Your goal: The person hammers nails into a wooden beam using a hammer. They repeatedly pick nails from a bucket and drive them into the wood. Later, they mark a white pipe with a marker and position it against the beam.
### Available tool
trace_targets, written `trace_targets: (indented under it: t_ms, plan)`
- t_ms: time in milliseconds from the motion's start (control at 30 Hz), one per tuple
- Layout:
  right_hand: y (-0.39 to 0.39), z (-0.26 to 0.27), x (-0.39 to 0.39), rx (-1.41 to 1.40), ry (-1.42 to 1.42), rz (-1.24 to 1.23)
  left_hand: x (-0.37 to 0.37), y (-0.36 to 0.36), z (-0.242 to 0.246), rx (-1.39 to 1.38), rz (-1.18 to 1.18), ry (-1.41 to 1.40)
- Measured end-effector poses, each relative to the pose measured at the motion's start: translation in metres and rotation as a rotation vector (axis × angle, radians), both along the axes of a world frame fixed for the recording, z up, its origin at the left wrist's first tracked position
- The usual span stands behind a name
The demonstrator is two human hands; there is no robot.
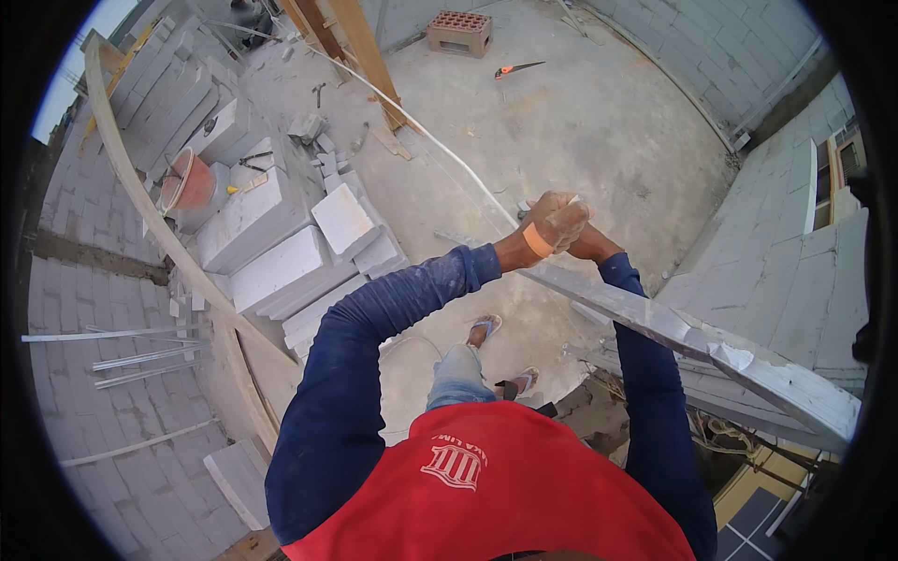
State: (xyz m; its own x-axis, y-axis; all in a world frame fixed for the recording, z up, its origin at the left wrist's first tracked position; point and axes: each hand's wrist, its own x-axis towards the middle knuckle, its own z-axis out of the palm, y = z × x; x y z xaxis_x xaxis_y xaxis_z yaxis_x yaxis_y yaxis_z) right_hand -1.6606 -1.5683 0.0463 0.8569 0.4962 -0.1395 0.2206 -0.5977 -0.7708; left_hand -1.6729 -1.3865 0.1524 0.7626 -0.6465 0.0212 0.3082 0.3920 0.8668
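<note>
My left hand, with an orange band at the wrist, is closed in a fist at the near end of a long white flexible pipe. A small white tip shows at the top of this fist. Close behind it is my right hand, mostly hidden, so its grip cannot be made out. From the hands the pipe runs away across the concrete floor towards the wooden posts. A long grey bar slants below my wrists and passes over my right forearm.
Pale blocks are stacked at left, with an orange bucket among them. A hammer, a handsaw and a hollow brick lie farther off. A person is at far left. Broken flooring borders my right side.
</note>
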Motion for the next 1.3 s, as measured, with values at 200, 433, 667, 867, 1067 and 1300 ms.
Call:
trace_targets:
  t_ms: [200, 433, 667, 867, 1067, 1300]
  plan:
    - [-0.026, 0.027, -0.015, -0.123, 0.161, -0.045, 0.025, 0.015, 0.007, 0.071, 0.155, -0.126]
    - [-0.089, -0.065, -0.150, 0.049, 0.188, -0.351, 0.031, 0.024, 0.000, 0.138, 0.232, -0.165]
    - [-0.129, -0.101, -0.233, 0.029, 0.590, -0.631, 0.029, 0.021, -0.011, 0.172, 0.277, -0.209]
    - [-0.149, -0.134, -0.214, 0.061, 0.307, -0.538, 0.025, 0.022, -0.013, 0.193, 0.275, -0.197]
    - [-0.137, -0.138, -0.155, -0.253, -0.151, -0.218, 0.018, 0.035, -0.009, 0.167, 0.353, -0.204]
    - [-0.062, 0.009, -0.051, 0.045, 0.233, -0.308, 0.022, 0.062, 0.003, 0.161, 0.464, -0.162]
